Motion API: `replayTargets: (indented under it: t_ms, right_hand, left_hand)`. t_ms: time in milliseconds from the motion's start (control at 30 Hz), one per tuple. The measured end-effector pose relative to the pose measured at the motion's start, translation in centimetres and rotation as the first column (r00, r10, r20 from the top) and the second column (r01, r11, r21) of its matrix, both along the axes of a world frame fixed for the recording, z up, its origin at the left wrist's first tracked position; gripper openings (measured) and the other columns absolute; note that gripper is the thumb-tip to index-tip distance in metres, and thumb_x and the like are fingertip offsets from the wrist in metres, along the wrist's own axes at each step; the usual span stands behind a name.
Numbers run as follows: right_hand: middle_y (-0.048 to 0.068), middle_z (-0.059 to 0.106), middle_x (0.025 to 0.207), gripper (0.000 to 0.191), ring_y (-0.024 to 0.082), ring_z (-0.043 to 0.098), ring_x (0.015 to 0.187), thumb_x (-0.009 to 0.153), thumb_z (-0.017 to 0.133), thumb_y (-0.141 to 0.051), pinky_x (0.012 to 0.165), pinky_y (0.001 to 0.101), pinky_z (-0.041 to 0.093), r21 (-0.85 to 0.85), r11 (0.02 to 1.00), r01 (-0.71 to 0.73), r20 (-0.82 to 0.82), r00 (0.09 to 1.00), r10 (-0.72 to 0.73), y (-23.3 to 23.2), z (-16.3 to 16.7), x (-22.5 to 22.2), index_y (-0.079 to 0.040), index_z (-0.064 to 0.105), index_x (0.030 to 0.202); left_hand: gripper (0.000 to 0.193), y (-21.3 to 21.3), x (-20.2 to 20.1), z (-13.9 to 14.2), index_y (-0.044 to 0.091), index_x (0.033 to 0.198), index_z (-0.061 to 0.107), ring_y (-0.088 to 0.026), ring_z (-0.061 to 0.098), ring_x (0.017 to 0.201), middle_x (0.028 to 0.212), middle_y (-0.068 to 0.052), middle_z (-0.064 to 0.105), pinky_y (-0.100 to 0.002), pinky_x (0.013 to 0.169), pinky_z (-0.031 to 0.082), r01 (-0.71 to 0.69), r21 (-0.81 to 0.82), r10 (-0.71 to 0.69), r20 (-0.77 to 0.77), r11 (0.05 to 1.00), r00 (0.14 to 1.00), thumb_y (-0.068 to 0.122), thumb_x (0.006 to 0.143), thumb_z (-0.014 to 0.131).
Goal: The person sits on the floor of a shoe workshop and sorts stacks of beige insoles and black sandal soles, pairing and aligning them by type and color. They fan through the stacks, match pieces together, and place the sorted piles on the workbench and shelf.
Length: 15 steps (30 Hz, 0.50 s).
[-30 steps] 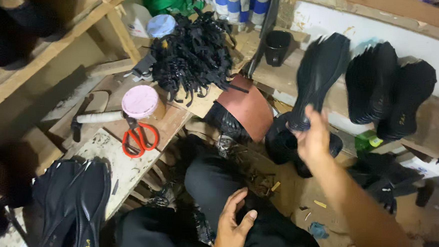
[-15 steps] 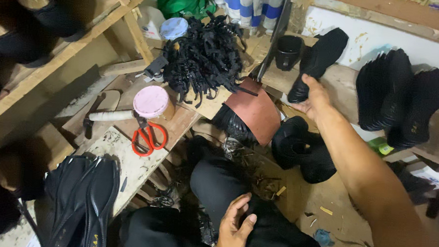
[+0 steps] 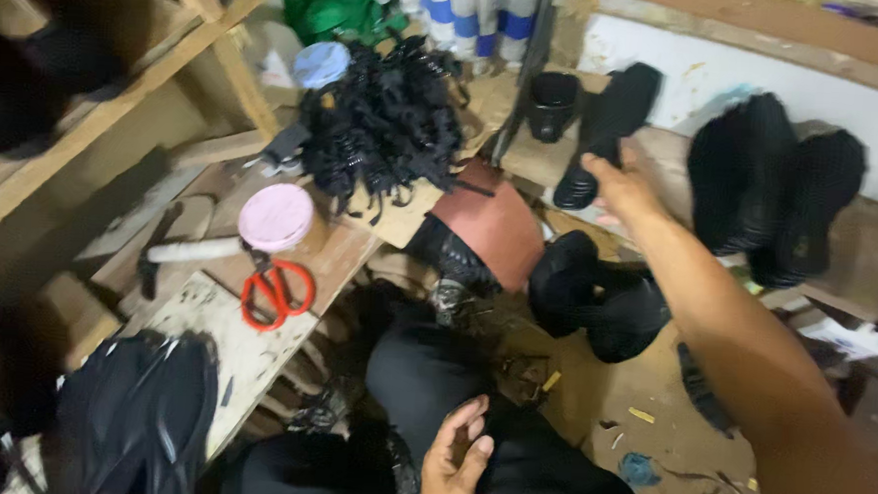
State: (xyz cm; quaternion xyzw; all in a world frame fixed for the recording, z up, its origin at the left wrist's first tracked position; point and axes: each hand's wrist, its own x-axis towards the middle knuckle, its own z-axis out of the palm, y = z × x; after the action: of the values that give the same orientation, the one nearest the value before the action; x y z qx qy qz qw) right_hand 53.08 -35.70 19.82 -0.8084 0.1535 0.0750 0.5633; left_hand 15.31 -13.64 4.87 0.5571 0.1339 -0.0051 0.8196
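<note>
Right hand (image 3: 622, 186): fingers wrapped on black shoe sole (image 3: 605, 135), leaned upright far right; it could topple. Left hand (image 3: 455, 468): fingers loosely curled, empty, on lap.

Cramped workshop corner: our right hand (image 3: 617, 186) reaches over ledge, touching black sole (image 3: 607, 131) propped against black cup (image 3: 552, 105). Upright pair of black soles (image 3: 773, 174) blocks way just right of it; black shoe uppers (image 3: 596, 305) crowd floor below our forearm. Leftward, heap of black straps (image 3: 385, 129), pink lid (image 3: 275, 218) and red scissors (image 3: 274, 294) fill bench. We see open passage only over bare floor (image 3: 650, 428) beside our left hand (image 3: 455, 468).
</note>
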Motion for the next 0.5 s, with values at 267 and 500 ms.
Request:
replayTargets:
  t_ms: [267,500]
  right_hand:
    - [0.016,0.062,0.138,0.096,0.031,0.071,0.089,0.083,0.070,-0.049,0.062,0.0408,0.057,-0.114,0.992,-0.057,0.053,0.997,0.064,0.5,-0.4,1.0,-0.020,0.027,0.163]
    - [0.017,0.051,0.151,0.082,0.027,0.066,0.110,0.093,0.068,-0.047,0.078,0.0376,0.057,-0.095,0.995,0.024,0.379,0.925,0.014,-0.8,-2.5,-3.4,-0.011,0.034,0.158]
  left_hand:
    - [0.047,-0.2,-0.6,-1.1,0.001,0.139,0.057,-0.027,0.051,0.144,0.148,-0.017,0.059,-0.043,0.119,0.037,-0.038,0.054,0.038,-0.007,0.998,0.999,0.001,0.093,0.064]
    - [0.046,0.5,-1.1,-0.3,0.003,0.140,0.055,-0.026,0.050,0.144,0.150,-0.015,0.057,-0.041,0.119,0.038,-0.037,0.030,0.038,-0.057,0.999,0.998,0.005,0.095,0.063]
